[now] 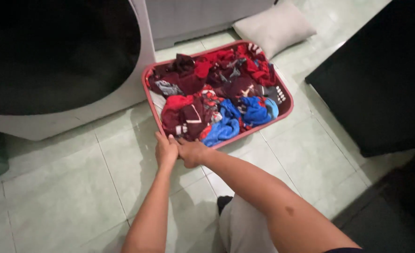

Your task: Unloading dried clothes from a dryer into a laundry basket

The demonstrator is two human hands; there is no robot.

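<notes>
At the near corner of a laundry basket [286, 91], the fingers [163, 139] of the left hand [166, 151] curl closed over the red rim, while the right hand [192, 152] presses in just beside it, its fingers folded onto the same edge; the two hands touch each other. The basket, a shallow rectangular tub in dull red plastic, sits flat on a pale green tiled floor [76, 187] and is heaped with crumpled clothes [217, 93], mostly dark red and maroon, with a bright blue bundle [242, 117] at the near side. Both bare forearms reach out from the bottom of the frame, above a knee in light grey cloth [242, 229]. Just beyond the basket's left side stands a white washing machine [142, 56] with a dark round opening. A grey pillow [275, 26] lies on the floor touching the basket's far corner, and a dark cabinet [381, 79] stands to the right.
</notes>
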